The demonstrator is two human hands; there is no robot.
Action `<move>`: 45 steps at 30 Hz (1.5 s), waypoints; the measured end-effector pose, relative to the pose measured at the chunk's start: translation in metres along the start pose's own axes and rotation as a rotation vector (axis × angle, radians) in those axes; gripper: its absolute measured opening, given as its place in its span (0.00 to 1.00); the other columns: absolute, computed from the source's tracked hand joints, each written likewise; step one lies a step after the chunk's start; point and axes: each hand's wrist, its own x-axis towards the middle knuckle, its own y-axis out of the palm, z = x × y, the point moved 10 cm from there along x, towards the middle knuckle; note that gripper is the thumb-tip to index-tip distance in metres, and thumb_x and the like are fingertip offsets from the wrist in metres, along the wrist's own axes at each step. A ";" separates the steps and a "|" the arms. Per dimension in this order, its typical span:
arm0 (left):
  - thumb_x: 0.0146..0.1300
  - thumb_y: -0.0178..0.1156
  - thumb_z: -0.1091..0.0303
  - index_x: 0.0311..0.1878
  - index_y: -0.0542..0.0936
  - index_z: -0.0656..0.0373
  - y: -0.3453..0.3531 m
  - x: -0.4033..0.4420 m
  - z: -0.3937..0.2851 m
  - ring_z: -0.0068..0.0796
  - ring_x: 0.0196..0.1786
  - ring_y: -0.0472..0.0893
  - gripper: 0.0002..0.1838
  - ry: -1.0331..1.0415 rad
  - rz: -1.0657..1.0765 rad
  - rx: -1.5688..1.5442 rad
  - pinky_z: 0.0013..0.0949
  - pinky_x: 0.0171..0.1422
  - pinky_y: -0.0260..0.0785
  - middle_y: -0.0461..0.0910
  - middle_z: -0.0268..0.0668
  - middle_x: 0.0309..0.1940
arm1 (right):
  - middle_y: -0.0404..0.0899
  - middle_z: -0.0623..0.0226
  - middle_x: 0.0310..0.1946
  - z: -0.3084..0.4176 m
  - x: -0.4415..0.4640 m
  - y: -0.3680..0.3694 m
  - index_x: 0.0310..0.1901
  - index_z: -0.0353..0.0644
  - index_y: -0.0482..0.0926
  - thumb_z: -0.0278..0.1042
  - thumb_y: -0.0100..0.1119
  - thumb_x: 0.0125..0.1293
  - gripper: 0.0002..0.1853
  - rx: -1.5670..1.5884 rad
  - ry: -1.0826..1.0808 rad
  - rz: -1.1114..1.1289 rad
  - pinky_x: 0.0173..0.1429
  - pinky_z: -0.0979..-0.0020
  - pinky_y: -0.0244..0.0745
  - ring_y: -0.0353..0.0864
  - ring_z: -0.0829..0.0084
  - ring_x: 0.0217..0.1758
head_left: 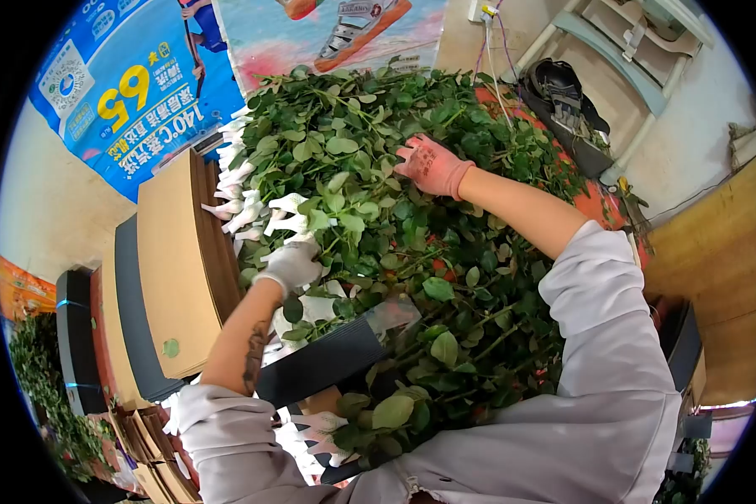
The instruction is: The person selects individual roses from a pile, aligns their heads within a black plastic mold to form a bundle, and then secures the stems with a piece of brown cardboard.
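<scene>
My left hand [292, 265], in a white glove, is at the left edge of a large heap of leafy stems [344, 143]. Its fingers are curled in among leaves, and what they hold is hidden. Just above it lie flower heads in white net sleeves [288, 223], with more along the heap's left side. Farther back, my right hand [434, 165] wears a red-coated glove with dark stains. Its fingers are slightly spread over the foliage, pointing left, with their tips partly among leaves.
Brown cardboard sheets [176, 260] stand at the left beside dark ones. A dark corrugated strip [323, 361] with a clear plastic end lies close to my body. At the back right are a folding chair [638, 50] and a black sandal [556, 88]. Posters [134, 92] cover the wall.
</scene>
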 end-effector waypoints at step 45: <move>0.49 0.58 0.78 0.40 0.78 0.62 -0.169 -0.183 -0.078 0.42 0.37 0.76 0.12 0.671 -1.027 -0.113 0.40 0.47 0.68 0.78 0.41 0.32 | 0.77 0.59 0.41 -0.175 -0.165 -0.242 0.45 0.42 0.76 0.43 0.58 0.55 0.18 -0.135 0.694 -0.795 0.48 0.63 0.70 0.75 0.60 0.43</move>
